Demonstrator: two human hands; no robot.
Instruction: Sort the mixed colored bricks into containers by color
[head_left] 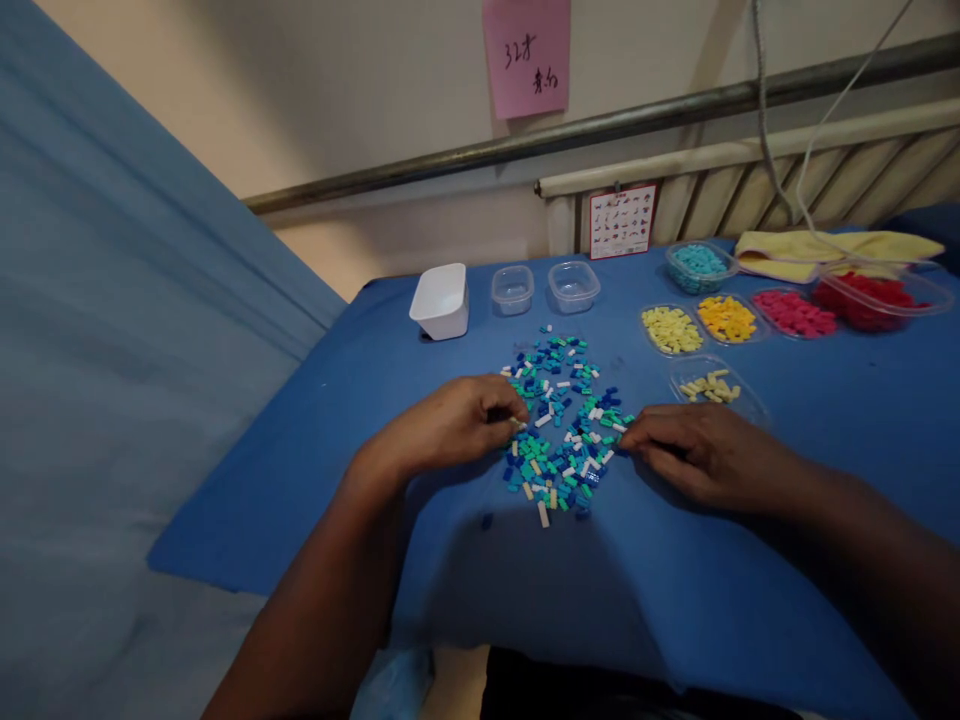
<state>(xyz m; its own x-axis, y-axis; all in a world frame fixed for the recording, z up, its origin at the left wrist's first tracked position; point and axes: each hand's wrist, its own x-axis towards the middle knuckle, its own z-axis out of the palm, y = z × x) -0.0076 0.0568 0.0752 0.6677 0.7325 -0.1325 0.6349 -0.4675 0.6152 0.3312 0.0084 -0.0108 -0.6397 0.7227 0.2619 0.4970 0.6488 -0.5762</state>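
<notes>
A loose pile of small plastic bricks in blue, green, white and pale yellow (541, 448) lies on the blue-covered counter (330, 450) between the left hand (472, 415) and the right hand (690, 455), its long axis running away from the person. Neither is clearly nearer: the left, at one edge, pinches a small pale brick (519, 426); the right, fingers narrowed (on a brick or not, I cannot tell), meets the opposite edge.
</notes>
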